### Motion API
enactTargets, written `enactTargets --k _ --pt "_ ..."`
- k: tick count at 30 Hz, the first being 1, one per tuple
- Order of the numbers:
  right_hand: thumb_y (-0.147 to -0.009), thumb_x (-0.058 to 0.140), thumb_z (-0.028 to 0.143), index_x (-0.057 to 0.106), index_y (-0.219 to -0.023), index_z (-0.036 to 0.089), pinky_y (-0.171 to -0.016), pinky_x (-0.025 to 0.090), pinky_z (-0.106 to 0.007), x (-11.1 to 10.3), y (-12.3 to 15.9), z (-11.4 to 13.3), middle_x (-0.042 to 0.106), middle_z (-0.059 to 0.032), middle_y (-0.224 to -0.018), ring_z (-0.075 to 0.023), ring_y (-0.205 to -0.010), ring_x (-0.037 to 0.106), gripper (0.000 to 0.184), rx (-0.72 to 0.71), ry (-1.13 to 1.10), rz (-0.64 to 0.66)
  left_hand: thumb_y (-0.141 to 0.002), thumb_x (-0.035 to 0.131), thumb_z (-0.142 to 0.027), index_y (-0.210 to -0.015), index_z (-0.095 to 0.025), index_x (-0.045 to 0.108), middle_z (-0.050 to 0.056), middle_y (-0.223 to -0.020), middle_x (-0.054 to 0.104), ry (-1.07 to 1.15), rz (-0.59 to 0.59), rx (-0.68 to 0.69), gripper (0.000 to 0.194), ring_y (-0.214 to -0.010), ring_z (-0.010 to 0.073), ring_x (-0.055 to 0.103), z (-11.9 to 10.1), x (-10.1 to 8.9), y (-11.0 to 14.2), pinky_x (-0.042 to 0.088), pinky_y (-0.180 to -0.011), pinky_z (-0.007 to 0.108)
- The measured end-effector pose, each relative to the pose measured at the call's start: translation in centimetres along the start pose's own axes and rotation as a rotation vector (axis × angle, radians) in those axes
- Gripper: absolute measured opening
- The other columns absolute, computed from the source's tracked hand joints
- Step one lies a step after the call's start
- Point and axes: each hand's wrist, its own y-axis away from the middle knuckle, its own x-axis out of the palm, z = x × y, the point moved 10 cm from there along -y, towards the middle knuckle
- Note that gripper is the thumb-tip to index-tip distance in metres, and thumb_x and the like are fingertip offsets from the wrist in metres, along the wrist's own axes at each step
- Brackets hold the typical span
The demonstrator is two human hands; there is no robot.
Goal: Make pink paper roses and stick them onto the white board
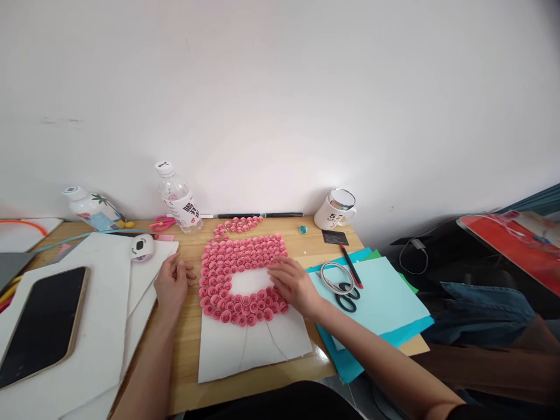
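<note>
Rows of pink rolled-paper roses (251, 303) cover most of a white sheet (223, 356), around an oval patch of bare white. Below them, faint curved pencil lines show on the paper. My right hand (297, 289) is over the right side of the roses, its fingers stretched left to the rim of the bare patch. Nothing can be seen held in it; its fingertips seem to touch the roses. My left hand (172, 284) rests on the wooden table just left of the roses, fingers loosely bent and apart, with nothing in them.
Loose pink roses (238, 224) lie behind the sheet. At the back stand a clear bottle (181, 201) and a white mug (335, 210). A phone (44, 321) lies on white boards at left. Black-handled scissors (347, 297), tape and a pen rest on blue paper (385, 297) at right.
</note>
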Motion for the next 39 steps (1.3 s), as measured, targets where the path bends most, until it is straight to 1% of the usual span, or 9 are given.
enactTargets --k 2,4,7,10,14,25,31,36,39 --pt "-0.086 0.049 0.014 0.065 -0.095 0.017 -0.083 0.048 -0.032 0.6 -2.8 -2.8 0.068 -0.0087 -0.098 -0.0188 -0.097 0.059 0.019 0.105 -0.020 0.022 -0.079 0.047 -0.039 -0.114 -0.016 0.050 0.003 -0.073 0.064 -0.019 0.014 0.018 0.042 -0.051 0.0136 0.058 -0.1 0.1 0.0 0.047 -0.044 0.024" --pt "-0.083 0.050 0.010 0.066 -0.090 0.016 -0.075 0.047 -0.027 2.1 -5.4 -6.7 0.067 -0.0079 -0.094 -0.0162 -0.085 0.061 0.018 0.297 0.028 0.097 -0.079 0.046 -0.039 -0.113 -0.016 0.050 0.003 -0.073 0.065 -0.046 0.031 0.038 0.042 -0.052 0.0138 0.059 -0.3 0.2 -0.1 0.047 -0.045 0.024" --pt "-0.076 0.051 0.005 0.066 -0.082 0.013 -0.066 0.044 -0.024 4.1 -8.8 -10.0 0.066 -0.0071 -0.082 -0.0142 -0.071 0.059 0.018 0.373 0.074 0.133 -0.079 0.046 -0.041 -0.115 -0.017 0.050 0.004 -0.074 0.067 -0.081 0.063 0.048 0.044 -0.053 0.0152 0.059 -0.6 0.4 0.0 0.049 -0.048 0.026" --pt "-0.071 0.052 0.003 0.066 -0.077 0.013 -0.065 0.041 -0.023 6.2 -10.8 -11.9 0.064 -0.0055 -0.080 -0.0131 -0.069 0.057 0.019 0.402 0.115 0.165 -0.079 0.046 -0.044 -0.116 -0.017 0.051 0.003 -0.074 0.069 -0.119 0.088 0.055 0.047 -0.054 0.0162 0.059 -0.8 0.5 0.1 0.051 -0.058 0.030" --pt "-0.069 0.055 0.006 0.066 -0.075 0.014 -0.066 0.038 -0.023 7.9 -11.5 -12.9 0.062 -0.0055 -0.080 -0.0146 -0.072 0.055 0.015 0.440 0.174 0.201 -0.078 0.046 -0.049 -0.118 -0.018 0.051 0.002 -0.073 0.070 -0.132 0.106 0.051 0.051 -0.054 0.0165 0.059 -0.6 0.7 0.1 0.051 -0.064 0.031" --pt "-0.074 0.050 0.006 0.063 -0.068 0.013 -0.067 0.037 -0.024 8.3 -11.4 -12.9 0.059 -0.0077 -0.081 -0.0147 -0.074 0.054 0.016 0.492 0.202 0.183 -0.078 0.047 -0.050 -0.120 -0.017 0.051 0.003 -0.073 0.071 -0.138 0.126 0.059 0.054 -0.053 0.0159 0.058 -0.5 1.1 0.1 0.050 -0.060 0.030" --pt "-0.075 0.052 0.009 0.062 -0.067 0.012 -0.071 0.041 -0.026 4.9 -10.6 -12.7 0.061 -0.0077 -0.079 -0.0149 -0.073 0.056 0.013 0.483 0.107 0.048 -0.078 0.048 -0.049 -0.121 -0.017 0.051 0.003 -0.072 0.070 -0.115 0.122 0.051 0.053 -0.052 0.0159 0.058 -0.3 1.1 0.0 0.050 -0.059 0.030" --pt "-0.077 0.050 0.010 0.061 -0.068 0.014 -0.067 0.047 -0.025 1.3 -8.4 -8.8 0.066 -0.0057 -0.078 -0.0139 -0.071 0.059 0.015 0.435 -0.038 -0.022 -0.078 0.048 -0.050 -0.120 -0.017 0.051 0.004 -0.072 0.070 -0.113 0.125 0.048 0.054 -0.053 0.0169 0.059 -0.3 1.1 0.1 0.049 -0.057 0.030" --pt "-0.075 0.055 0.010 0.062 -0.069 0.016 -0.065 0.048 -0.022 1.8 -6.4 -4.3 0.067 -0.0038 -0.079 -0.0130 -0.072 0.061 0.011 0.328 -0.249 0.055 -0.078 0.046 -0.051 -0.120 -0.017 0.051 0.004 -0.073 0.071 -0.127 0.127 0.047 0.054 -0.055 0.0168 0.060 -0.2 1.2 0.1 0.050 -0.058 0.029"
